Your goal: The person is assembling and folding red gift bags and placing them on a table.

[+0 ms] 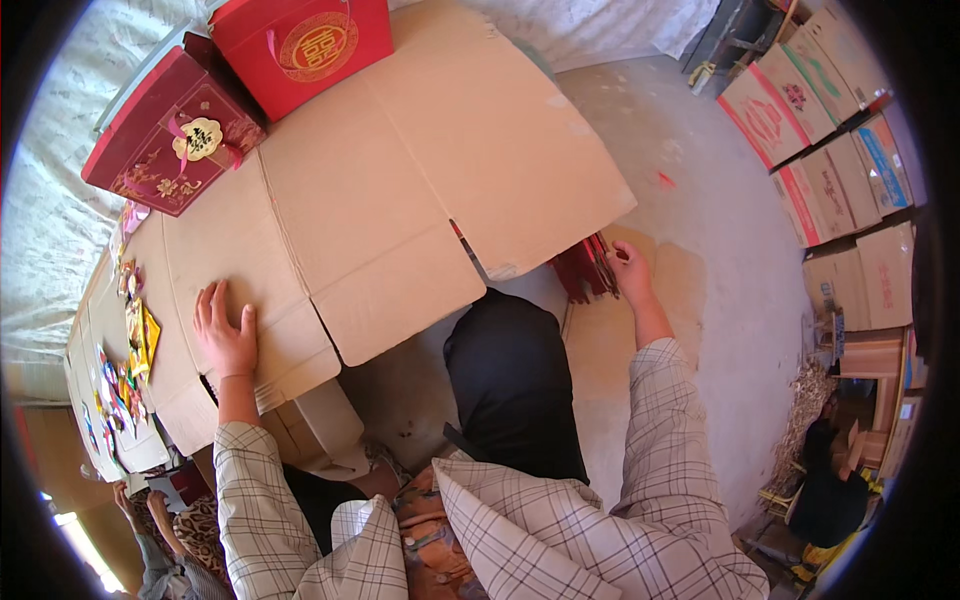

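Note:
My left hand rests palm down on the flattened cardboard covering the table, fingers spread and holding nothing. Low on the right, beyond the cardboard's edge, my right hand has its curled fingertips at the edge of a stack of dark red folded card pieces. Whether it grips one of them is not clear. Part of that stack is hidden under the cardboard. Two boxes with handles stand upright at the far side: a maroon gift box with a pink ribbon and a bright red gift box with a gold emblem.
Small wrapped packets in several colours lie along the table's left part. Another person's hands show at the lower left. Stacked cartons line the right side beyond the concrete floor. My black-clad knee is below the table edge.

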A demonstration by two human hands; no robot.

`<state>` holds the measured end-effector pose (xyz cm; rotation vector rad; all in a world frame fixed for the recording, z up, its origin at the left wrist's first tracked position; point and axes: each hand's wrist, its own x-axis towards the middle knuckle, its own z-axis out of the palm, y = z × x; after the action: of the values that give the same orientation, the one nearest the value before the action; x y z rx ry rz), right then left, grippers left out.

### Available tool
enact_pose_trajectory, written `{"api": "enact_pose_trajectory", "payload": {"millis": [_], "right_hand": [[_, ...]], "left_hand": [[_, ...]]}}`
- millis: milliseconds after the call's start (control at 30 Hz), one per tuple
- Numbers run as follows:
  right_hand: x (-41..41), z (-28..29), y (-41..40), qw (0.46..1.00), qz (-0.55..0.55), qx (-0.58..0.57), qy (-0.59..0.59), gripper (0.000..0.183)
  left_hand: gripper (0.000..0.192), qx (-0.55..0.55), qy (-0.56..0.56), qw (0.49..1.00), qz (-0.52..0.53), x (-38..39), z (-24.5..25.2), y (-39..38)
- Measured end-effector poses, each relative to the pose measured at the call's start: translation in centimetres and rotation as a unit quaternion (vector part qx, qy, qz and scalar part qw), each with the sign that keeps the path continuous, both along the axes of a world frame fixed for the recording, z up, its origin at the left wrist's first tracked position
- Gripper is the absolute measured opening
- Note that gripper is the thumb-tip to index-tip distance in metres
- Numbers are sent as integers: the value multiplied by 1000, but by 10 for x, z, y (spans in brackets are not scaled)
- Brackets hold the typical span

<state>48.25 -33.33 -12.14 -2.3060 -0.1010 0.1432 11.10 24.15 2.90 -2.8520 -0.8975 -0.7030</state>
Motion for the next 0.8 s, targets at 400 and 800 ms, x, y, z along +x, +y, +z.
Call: {"api": "enact_pose_trajectory", "payload": {"millis": [400,800], "right_hand": [[19,13,-12,978,146,-92,-119,54],[37,10,-38,985,-55,-156,-56,28]], "left_hand": [[55,-5,-10,1000,-10,5,1,-2],[57,-7,-11,1000,-5,4,3,-5]]}}
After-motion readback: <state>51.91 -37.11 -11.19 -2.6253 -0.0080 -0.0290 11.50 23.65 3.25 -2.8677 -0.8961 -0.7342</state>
